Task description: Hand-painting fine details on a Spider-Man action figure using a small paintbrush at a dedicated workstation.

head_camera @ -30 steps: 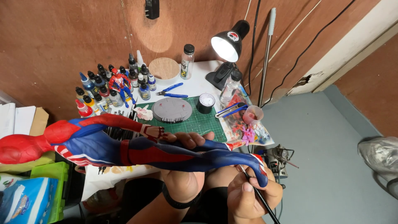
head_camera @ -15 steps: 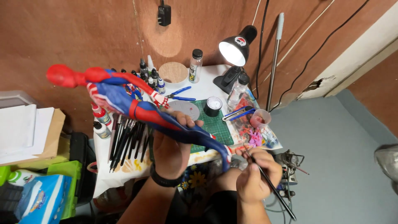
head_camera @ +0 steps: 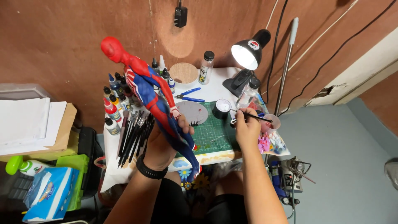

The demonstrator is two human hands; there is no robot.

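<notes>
figure: red/blue action figure (head_camera: 150, 96) is held up over the desk, tilted, head toward the wall, feet toward the lap
left hand: left hand (head_camera: 165, 143) is clamped round the figure's legs, black wristband worn
right hand: right hand (head_camera: 246, 128) is pinched on a thin brush (head_camera: 253, 117), tip over by the small cup (head_camera: 273, 123) at the mat's right edge
progress: figure looks mostly coloured already, red + blue fully laid in; prob only detail/touch-up left, can't tell which spot tho
not done: brush isn't on the figure, well apart from it
desk: green mat (head_camera: 215, 135), paint bottles (head_camera: 114, 99) in rows at back left, spare brushes (head_camera: 133, 135) fanned out, blue pliers (head_camera: 188, 94), lamp (head_camera: 248, 54) lit
in the way: bottles + brushes are crowded right under the figure, easily knocked if it's swung down
</notes>
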